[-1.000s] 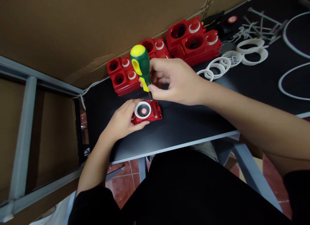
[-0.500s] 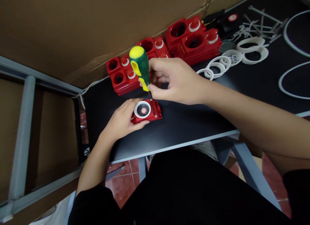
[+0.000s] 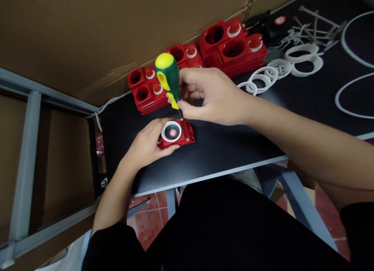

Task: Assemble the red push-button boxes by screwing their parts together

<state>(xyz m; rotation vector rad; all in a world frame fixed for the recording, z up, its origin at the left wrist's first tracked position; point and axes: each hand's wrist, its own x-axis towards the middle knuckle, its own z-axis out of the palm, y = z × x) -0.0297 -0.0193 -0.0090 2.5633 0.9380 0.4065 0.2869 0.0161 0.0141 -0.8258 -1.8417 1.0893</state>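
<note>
My left hand (image 3: 148, 143) is closed round the left end of a red housing (image 3: 184, 135) lying on the black table. A white ring (image 3: 163, 125) sits on the housing, around a dark round centre with a red and white mark. My right hand (image 3: 207, 95) grips a green and yellow screwdriver (image 3: 171, 78), its handle up and slightly tilted. The screwdriver's tip points down at a small screw near the housing's far right corner; whether it sits in the screw head is too small to tell. Another small screw shows at the housing's near right corner.
Behind my hands, several red housings (image 3: 152, 101) with round holes line the cardboard wall (image 3: 117, 29). To the right lie white rings (image 3: 273, 83), a dish of small screws (image 3: 279, 69), metal levers (image 3: 317, 27) and two large thin hoops (image 3: 339, 107). A grey metal frame (image 3: 25, 166) stands left.
Both hands, the screwdriver and the red housing keep nearly the same places. The whole view has shifted very slightly.
</note>
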